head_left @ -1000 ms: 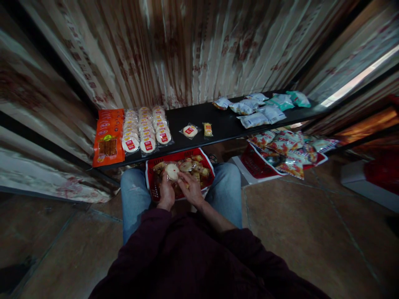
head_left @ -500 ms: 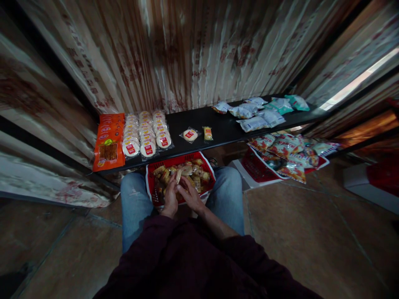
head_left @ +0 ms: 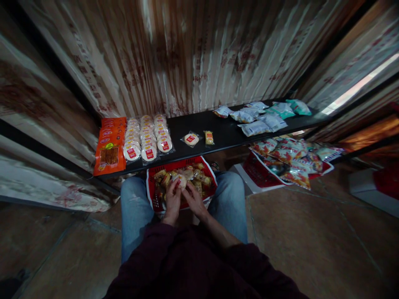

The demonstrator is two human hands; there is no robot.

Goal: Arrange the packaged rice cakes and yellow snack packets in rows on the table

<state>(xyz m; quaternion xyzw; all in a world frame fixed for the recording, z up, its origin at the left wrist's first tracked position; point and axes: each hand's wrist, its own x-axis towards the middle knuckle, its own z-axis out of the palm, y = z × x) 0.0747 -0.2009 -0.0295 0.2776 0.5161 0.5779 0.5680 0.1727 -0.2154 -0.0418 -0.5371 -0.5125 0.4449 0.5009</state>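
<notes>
Between my two hands is a round white wrapped rice cracker [head_left: 180, 182] with a red label, held above a red basket [head_left: 150, 182]. My left hand [head_left: 173, 199] is closed on its left edge. On the lower right edge, the fingers of my right hand [head_left: 193, 200] are closed too. The basket sits between my knees and holds several small yellowish wrapped snacks [head_left: 202, 179]. On the black shelf [head_left: 183, 120] ahead, one similar rice cracker [head_left: 191, 139] lies alone beside a small yellow packet [head_left: 208, 137].
Overlapping rows of wrapped rice crackers [head_left: 149, 153] lie at the shelf's left, beside an orange snack bag [head_left: 109, 145]. White and green packets [head_left: 263, 124] lie at its right. Below them, a second red basket [head_left: 260, 172] overflows with snack bags [head_left: 289, 149]. A patterned curtain [head_left: 187, 50] hangs behind.
The rice cracker in my hands has turned from edge-on to face-up, so its label shows. My view has shifted slightly; the things on the shelf look unmoved.
</notes>
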